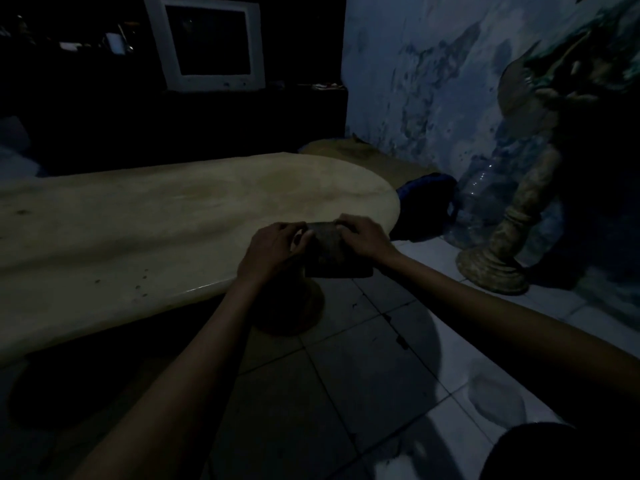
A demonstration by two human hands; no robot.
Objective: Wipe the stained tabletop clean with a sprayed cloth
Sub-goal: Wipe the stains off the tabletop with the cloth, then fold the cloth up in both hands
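Dim light, head view. Both hands meet at the near edge of the tabletop [166, 216], close to its rounded right end. Left hand [273, 249] and right hand [367, 239] each hold one side of a dark folded cloth [332, 252]; the cloth's far part lies on the tabletop, its near part hangs past the edge over the tiled floor [363, 368]. Left fingers [304, 235] curled, pinching the cloth's left edge; right fingers [343, 227] bent, pressed together on its top right corner. Tabletop pale, with brownish staining across the middle and small dark specks near the near edge. Right of the tabletop, by the peeling blue wall [415, 81]: a clear plastic bottle [485, 192] and a carved pedestal ornament [502, 251] standing on the floor. An old white monitor [207, 43] stands beyond the far edge.
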